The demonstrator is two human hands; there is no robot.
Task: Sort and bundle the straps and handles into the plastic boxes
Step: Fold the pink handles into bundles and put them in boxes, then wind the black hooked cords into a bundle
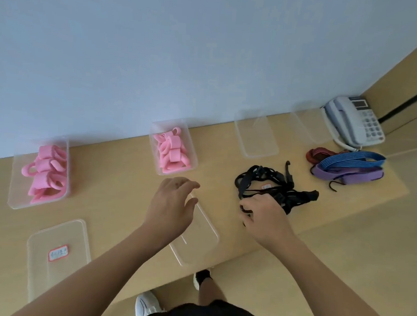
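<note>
Box label [58, 253] writing illegible, right hand [262, 213] fingertips hidden among black straps [277, 186]

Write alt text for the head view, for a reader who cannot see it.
The right hand grips tangled black straps on a wooden table; the left hand hovers open over an empty clear box. Two other boxes hold pink handles.

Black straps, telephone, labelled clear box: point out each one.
black straps [302, 196], head view, on the dense clump at the tangle's right end.
telephone [344, 117], head view, on the handset.
labelled clear box [56, 279], head view, on its bare floor, on the person's side of the label.
</note>
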